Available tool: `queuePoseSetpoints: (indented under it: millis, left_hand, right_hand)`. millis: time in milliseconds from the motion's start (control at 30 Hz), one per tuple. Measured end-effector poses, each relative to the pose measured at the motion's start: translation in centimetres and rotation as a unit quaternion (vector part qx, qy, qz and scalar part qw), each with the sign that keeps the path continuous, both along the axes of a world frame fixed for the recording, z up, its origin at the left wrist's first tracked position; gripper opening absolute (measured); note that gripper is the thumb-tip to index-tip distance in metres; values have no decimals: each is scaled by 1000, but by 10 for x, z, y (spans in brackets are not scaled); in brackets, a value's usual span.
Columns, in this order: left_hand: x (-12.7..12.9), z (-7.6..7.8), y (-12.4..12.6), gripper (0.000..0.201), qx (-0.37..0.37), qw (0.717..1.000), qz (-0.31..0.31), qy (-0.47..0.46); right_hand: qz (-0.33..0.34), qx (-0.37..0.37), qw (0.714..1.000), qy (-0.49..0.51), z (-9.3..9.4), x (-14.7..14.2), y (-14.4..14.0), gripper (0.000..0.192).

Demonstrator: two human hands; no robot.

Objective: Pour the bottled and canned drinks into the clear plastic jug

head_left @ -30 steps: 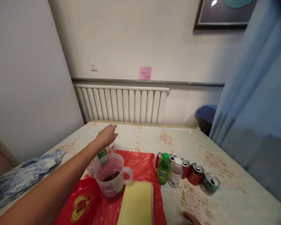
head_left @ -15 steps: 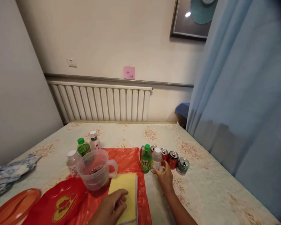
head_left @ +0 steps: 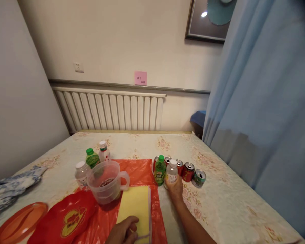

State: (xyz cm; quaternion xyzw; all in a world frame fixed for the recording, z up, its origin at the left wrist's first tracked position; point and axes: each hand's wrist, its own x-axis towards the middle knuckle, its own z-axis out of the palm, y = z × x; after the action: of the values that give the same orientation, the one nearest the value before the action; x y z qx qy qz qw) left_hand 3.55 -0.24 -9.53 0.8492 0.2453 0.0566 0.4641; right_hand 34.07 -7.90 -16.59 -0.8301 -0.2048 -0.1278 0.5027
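Observation:
My right hand (head_left: pixel 176 188) is wrapped round the lower part of a clear bottle (head_left: pixel 172 171) with a white cap, which stands upright. Touching or very near its left side is a green bottle (head_left: pixel 159 172) with a green cap. Behind them runs a row of several drink cans, among them a dark red can (head_left: pixel 188 171) and a green-and-silver can (head_left: pixel 199 178). Low in the view, my left hand (head_left: pixel 124 231) hovers over or rests on a folded yellow cloth (head_left: pixel 136 203), holding nothing, its fingers loosely bent and apart.
On the left, a clear measuring jug (head_left: pixel 104 188) with dark liquid stands on a red plastic sheet (head_left: pixel 136 171). Around it are a red tray (head_left: pixel 63 220), an orange lid (head_left: pixel 20 223), a white-capped bottle (head_left: pixel 81 176), a green bottle (head_left: pixel 92 158) and a pink-white bottle (head_left: pixel 104 154).
My right hand has closed round the white-capped bottle, after reaching beside it with fingers apart. My left hand has shifted slightly down and to the right.

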Motion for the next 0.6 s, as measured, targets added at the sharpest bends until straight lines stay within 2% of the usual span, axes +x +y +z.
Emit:
queuePoseSetpoints:
  millis: [100, 200, 333, 467, 600]
  left_hand:
    - [8, 4, -7, 44, 6, 999, 35, -24]
    - [19, 17, -15, 57, 39, 995, 72, -64]
    - [28, 41, -23, 67, 124, 984, 47, -117]
    - [22, 67, -24, 52, 217, 968, -17, -126]
    - [3, 91, -18, 38, 262, 961, -30, -80]
  right_hand:
    - [35, -4, 999, -15, 6, -25, -15, 48]
    - [130, -4, 991, -41, 15, -59, -34, 44]
    - [267, -18, 962, -59, 31, -98, -54, 51]
    - [358, -44, 931, -59, 49, -119, -60, 58]
    - [404, -71, 910, -60, 64, -128, -56, 58]
